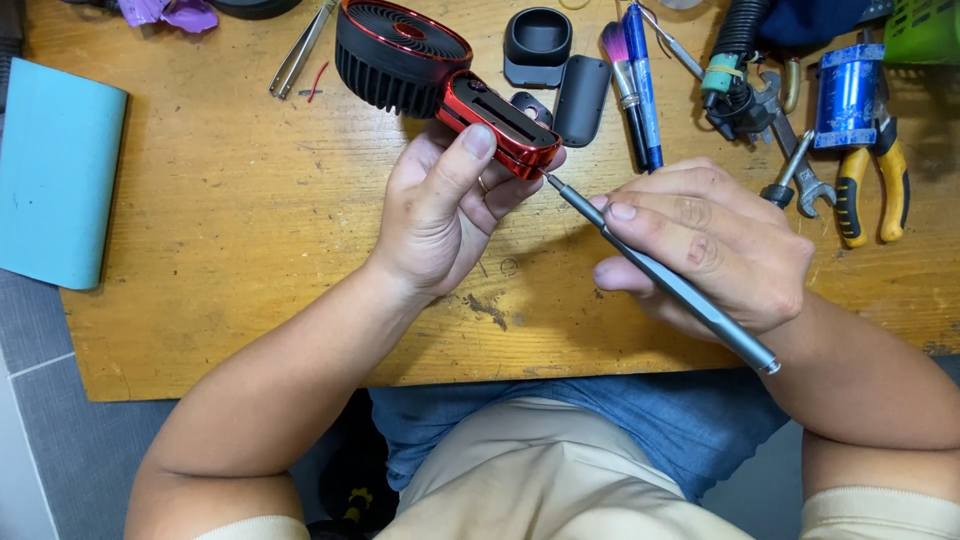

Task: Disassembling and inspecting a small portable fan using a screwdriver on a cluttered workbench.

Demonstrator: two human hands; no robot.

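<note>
The left hand (440, 205) is clamped around the red handle of a small handheld fan (440, 75), thumb pressed on top of the handle, fingers wrapped under it. The fan's black grille head sticks up and away from the grip, over the table; the handle's open end faces the other hand. The right hand (705, 245) pinches a slim grey precision screwdriver (660, 275) pen-style, and the tip sits at the lower corner of the handle end, just past the left thumb.

To do this well, I'd judge: keep the driver in line with the screw, push lightly before turning, and hold the fan braced hard so the handle doesn't twist. A slipping tip could scratch the glossy red shell. Whether the bit is seated in a screw head is too small to tell.

Beyond the grip, further up the table: a black cap (538, 45) and a flat dark cover piece (582, 100), both loose, just behind the handle. Right of those, a blue pen (640, 85) and a brush beside it. Past the right hand lie a small spanner (800, 175) and yellow-handled pliers (875, 185). Tweezers (300, 50) lie left of the fan head.

The surface is a worn wooden table (230, 250), scuffed and stained, with a pale blue pad (55, 170) at its far left edge. Grey tiled floor shows below it.
</note>
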